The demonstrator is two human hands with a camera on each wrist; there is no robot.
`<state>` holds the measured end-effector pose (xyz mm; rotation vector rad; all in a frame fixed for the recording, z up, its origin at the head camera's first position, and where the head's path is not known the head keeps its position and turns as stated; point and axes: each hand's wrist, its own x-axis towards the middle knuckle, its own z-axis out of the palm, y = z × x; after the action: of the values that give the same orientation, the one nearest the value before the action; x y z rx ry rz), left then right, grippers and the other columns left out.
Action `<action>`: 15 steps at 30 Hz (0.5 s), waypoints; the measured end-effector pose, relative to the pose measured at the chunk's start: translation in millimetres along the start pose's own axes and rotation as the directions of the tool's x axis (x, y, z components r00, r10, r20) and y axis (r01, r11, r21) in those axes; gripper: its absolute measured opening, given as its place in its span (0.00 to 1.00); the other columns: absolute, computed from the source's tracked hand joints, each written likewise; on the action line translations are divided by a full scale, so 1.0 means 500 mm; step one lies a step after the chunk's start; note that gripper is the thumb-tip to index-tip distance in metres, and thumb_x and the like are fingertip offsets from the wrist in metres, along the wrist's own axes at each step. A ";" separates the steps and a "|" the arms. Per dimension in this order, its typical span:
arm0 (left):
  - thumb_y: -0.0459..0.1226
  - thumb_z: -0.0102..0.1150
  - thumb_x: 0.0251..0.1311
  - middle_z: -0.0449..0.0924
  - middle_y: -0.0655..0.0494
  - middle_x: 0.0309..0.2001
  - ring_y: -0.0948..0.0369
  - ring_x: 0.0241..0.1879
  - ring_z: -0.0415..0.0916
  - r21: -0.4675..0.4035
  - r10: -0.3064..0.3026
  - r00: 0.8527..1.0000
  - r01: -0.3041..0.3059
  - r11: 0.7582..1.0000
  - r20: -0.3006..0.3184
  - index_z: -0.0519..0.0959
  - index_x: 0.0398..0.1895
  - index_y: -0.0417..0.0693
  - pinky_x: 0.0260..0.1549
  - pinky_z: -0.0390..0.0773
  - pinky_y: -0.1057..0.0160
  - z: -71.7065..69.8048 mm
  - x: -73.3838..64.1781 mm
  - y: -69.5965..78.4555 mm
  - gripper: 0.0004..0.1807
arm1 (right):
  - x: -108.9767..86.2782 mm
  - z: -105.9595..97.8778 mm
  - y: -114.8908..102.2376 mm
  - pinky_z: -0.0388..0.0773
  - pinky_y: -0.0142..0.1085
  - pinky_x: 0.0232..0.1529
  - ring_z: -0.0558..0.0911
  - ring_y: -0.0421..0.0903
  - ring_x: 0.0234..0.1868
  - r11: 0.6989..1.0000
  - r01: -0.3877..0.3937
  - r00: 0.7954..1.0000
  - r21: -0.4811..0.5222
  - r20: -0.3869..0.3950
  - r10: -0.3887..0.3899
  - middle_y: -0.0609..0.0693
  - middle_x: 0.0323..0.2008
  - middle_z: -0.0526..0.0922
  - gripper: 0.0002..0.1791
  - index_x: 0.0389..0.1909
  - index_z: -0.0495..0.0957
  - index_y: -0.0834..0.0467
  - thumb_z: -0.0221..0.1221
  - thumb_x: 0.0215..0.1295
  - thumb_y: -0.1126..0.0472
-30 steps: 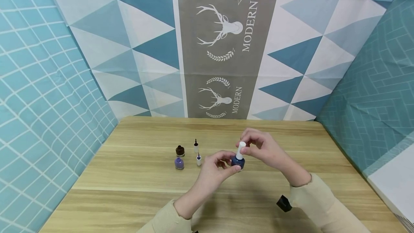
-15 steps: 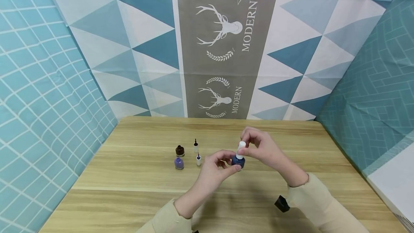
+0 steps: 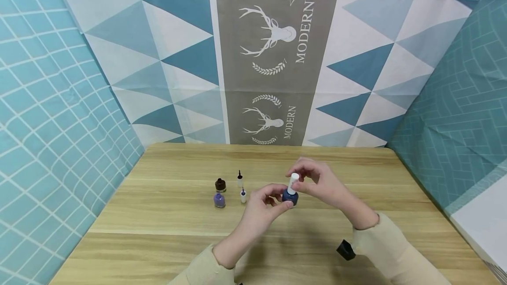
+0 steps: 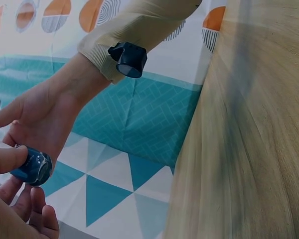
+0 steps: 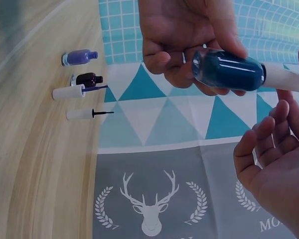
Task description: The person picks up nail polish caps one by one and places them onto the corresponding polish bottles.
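A dark blue nail polish bottle [image 3: 290, 197] with a tall white cap [image 3: 293, 183] is held up above the table. My left hand [image 3: 264, 203] pinches the bottle body between thumb and fingers. With thumb and fingertips, my right hand [image 3: 317, 181] holds the cap, which sits on the bottle neck. In the right wrist view, blue polish [image 5: 234, 71] shows through the glass and the other fingers of the right hand [image 5: 279, 164] are loosely curled. The left wrist view shows the bottle's base [image 4: 38, 168] between the hands.
On the wooden table [image 3: 158, 219], left of the hands, stand an uncapped dark brown polish bottle [image 3: 220, 184] and an uncapped purple one [image 3: 219, 200]. Beside them two white brush caps [image 3: 240, 181] stand with their brushes upward. Patterned cloth [image 3: 190, 56] hangs behind the table.
The right hand's fingers shift around the cap, spreading a little. Bottle and cap move very slightly left. The bottles and brush caps on the table stay put.
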<state>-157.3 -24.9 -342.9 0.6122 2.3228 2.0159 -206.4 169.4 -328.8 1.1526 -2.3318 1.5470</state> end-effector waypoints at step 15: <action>0.30 0.65 0.53 0.83 0.50 0.38 0.53 0.39 0.73 -0.001 0.012 1.000 -0.012 1.000 -0.007 0.81 0.44 0.41 0.34 0.71 0.68 0.003 0.007 -0.030 0.14 | -0.007 -0.012 0.001 0.75 0.33 0.40 0.72 0.44 0.42 0.995 0.028 0.990 0.101 0.131 -0.041 0.53 0.42 0.75 0.14 0.49 0.78 0.60 0.53 0.65 0.71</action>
<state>-164.2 -23.7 -356.7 0.6214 2.3278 2.0271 -206.2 176.4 -328.0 1.3514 -2.3258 1.6378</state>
